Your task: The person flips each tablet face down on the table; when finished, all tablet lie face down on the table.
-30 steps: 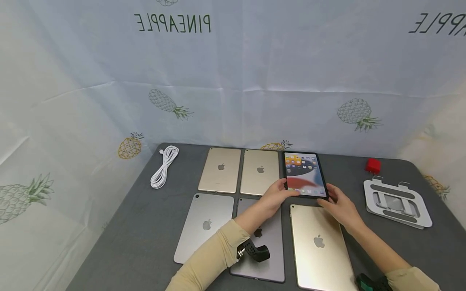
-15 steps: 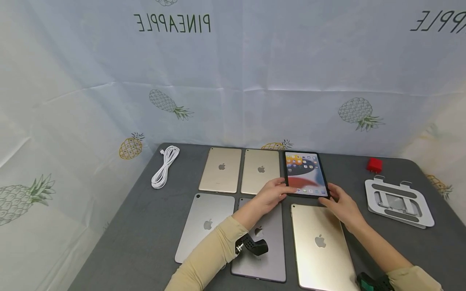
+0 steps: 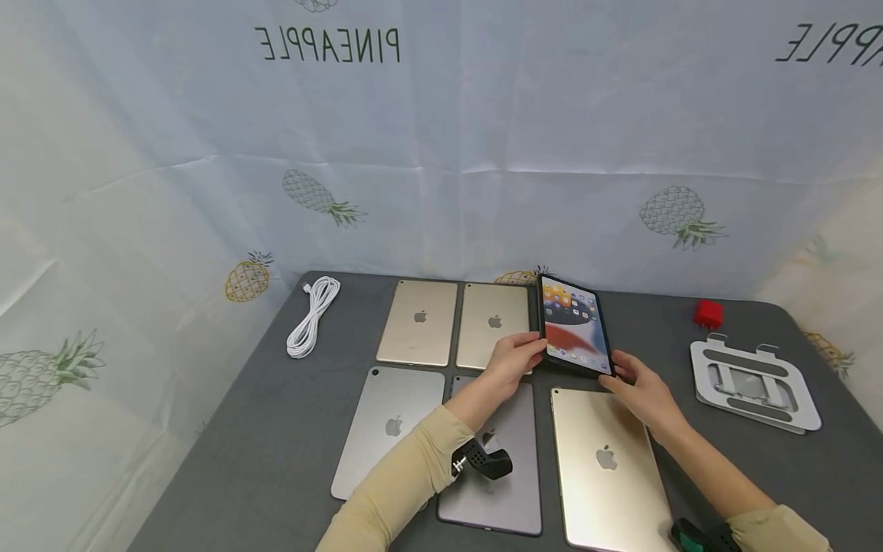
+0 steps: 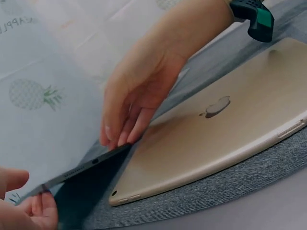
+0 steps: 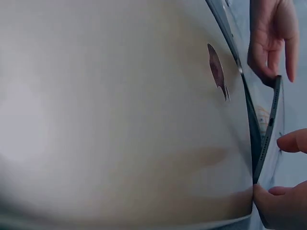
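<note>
A tablet (image 3: pixel 574 326) in a dark case, its lit screen showing app icons, tilts up off the table with its left side higher. My left hand (image 3: pixel 512 359) pinches its near left corner, fingers tucked beneath and thumb above, as the left wrist view shows. At the near right corner my right hand (image 3: pixel 641 389) holds the edge between thumb and fingers. The tablet's thin bottom edge (image 5: pixel 269 127) faces the right wrist camera. A large gold tablet (image 3: pixel 607 468), back side up, lies just in front of my right hand; my left forearm passes over a dark grey tablet (image 3: pixel 507 491).
Two gold tablets (image 3: pixel 417 330) lie face down at the back, and a silver tablet (image 3: pixel 386 429) at front left. A coiled white cable (image 3: pixel 312 318) sits at the left. On the right are a red charger plug (image 3: pixel 708 314) and a folded metal stand (image 3: pixel 752 383).
The lit tablet lay flat; its left side has now risen, tilting it. My left hand has shifted its fingers from the screen to beneath the near left corner.
</note>
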A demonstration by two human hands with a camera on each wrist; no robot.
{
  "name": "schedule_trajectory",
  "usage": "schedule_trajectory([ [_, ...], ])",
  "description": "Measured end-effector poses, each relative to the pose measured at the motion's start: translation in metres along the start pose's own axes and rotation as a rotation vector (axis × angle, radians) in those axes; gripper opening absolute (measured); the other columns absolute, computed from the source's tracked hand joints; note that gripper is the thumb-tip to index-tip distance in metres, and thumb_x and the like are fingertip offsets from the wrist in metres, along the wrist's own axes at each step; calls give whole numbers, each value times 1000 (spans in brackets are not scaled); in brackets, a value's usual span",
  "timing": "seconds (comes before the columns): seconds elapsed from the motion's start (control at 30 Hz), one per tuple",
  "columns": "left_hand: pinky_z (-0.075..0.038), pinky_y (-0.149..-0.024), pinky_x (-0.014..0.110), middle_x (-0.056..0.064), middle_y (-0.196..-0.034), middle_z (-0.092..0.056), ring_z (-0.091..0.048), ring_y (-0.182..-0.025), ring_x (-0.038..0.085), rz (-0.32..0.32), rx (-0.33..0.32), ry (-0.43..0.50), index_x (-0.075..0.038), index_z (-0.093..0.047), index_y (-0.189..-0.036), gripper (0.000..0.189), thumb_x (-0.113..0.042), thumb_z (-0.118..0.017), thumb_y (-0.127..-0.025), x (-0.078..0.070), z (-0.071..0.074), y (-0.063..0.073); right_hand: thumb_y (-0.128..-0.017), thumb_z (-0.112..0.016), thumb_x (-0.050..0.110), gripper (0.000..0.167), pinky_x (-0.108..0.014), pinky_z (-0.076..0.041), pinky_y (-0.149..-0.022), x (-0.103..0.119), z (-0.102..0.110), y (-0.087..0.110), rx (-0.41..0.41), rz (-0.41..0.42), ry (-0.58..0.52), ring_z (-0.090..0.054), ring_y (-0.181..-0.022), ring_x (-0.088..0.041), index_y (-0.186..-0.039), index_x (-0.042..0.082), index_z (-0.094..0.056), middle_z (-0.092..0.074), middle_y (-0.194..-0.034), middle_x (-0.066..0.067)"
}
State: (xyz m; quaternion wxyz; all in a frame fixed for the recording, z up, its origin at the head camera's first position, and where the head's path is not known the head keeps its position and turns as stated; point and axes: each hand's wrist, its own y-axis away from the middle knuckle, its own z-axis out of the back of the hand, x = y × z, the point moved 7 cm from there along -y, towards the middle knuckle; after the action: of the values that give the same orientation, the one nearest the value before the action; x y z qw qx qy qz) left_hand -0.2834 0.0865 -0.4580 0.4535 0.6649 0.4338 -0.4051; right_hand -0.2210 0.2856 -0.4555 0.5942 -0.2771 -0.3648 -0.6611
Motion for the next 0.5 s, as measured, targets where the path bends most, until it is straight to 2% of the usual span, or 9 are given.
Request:
schedule_trajectory([
  [0.17, -57, -78, 32, 16, -100, -71, -68, -82, 15, -40, -61, 73, 7, -63, -110, 26, 3, -70, -85, -6, 4, -2, -98, -59, 32, 74, -61, -31, -104, 7, -7, -1, 28, 2, -12, -34, -133, -45, -150, -6, -24, -35, -146, -32],
  [0.27, -58, -74, 31, 18, -102, -71, -68, -77, 15, -74, -74, 76, 6, -63, -108, 27, 9, -70, -82, -11, 6, 1, -98, -59, 30, 71, -58, -35, -103, 10, -10, -1, 29, 14, -13, -38, -131, -44, -150, -5, -27, -39, -145, -30],
  [0.37, -58, -73, 30, 19, -105, -71, -68, -80, 15, -133, -83, 71, 6, -64, -110, 31, 10, -68, -80, -17, 7, 5, -98, -59, 31, 67, -45, -43, -98, 13, -13, -1, 26, 39, -9, -44, -127, -40, -148, -4, -33, -46, -140, -28],
  [0.43, -57, -73, 29, 17, -106, -71, -68, -83, 14, -191, -86, 59, 5, -66, -112, 33, 9, -68, -79, -22, 5, 8, -98, -59, 32, 65, -33, -45, -93, 15, -15, -1, 30, 57, -14, -47, -125, -39, -147, -4, -35, -50, -137, -27],
  [0.5, -57, -75, 28, 14, -105, -72, -69, -88, 14, -256, -98, 15, 3, -68, -113, 33, 5, -70, -79, -28, 4, 12, -99, -58, 32, 63, -28, -46, -91, 17, -19, -2, 40, 69, -21, -49, -125, -37, -146, -4, -37, -52, -136, -26],
])
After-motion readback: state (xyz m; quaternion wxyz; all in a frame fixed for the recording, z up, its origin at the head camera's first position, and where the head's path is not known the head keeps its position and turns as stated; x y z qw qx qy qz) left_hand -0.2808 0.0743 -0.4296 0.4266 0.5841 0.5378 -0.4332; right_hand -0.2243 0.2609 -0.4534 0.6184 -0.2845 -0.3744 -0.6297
